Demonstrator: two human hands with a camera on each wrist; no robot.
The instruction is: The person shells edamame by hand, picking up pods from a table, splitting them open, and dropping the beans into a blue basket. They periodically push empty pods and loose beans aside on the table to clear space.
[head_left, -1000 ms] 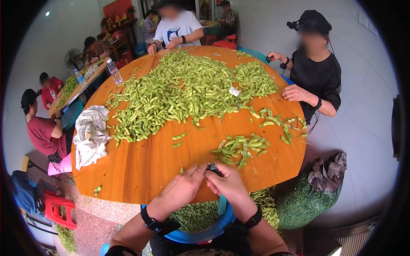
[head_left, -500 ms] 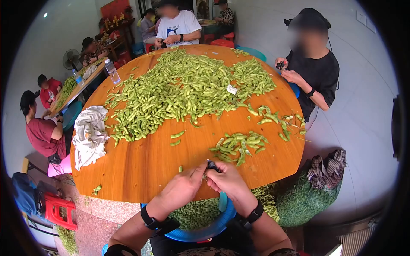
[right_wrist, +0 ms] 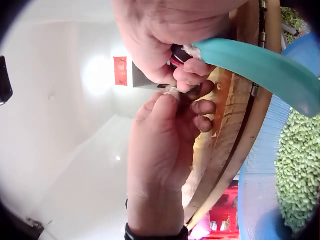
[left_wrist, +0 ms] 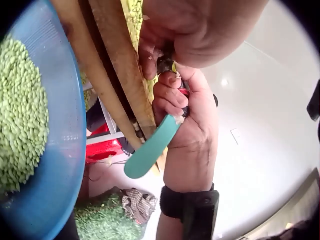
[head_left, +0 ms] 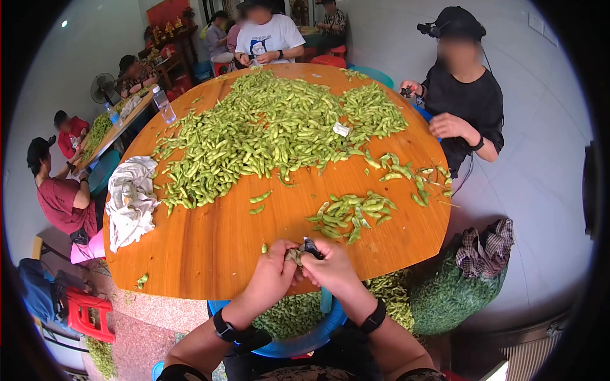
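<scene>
In the head view my two hands meet at the table's near edge. My left hand pinches a pale green bean pod, mostly covered by the fingers. Beside it my right hand grips a small tool with a curved teal handle. The tool's dark front end pokes out at the thumb; its exact kind is hidden by the fingers. In the right wrist view the left fingertips come right up to the tool hand. Below sits a blue basin of shelled green beans.
A large heap of bean pods covers the wooden table, with a smaller pile nearer me. A white cloth lies left, near a water bottle. A netted sack stands right. Other people sit around.
My left hand has turned, its fingers now more upright around the pod, which shows more. The person at right brought both hands together, then parted them. The view has shifted slightly.
</scene>
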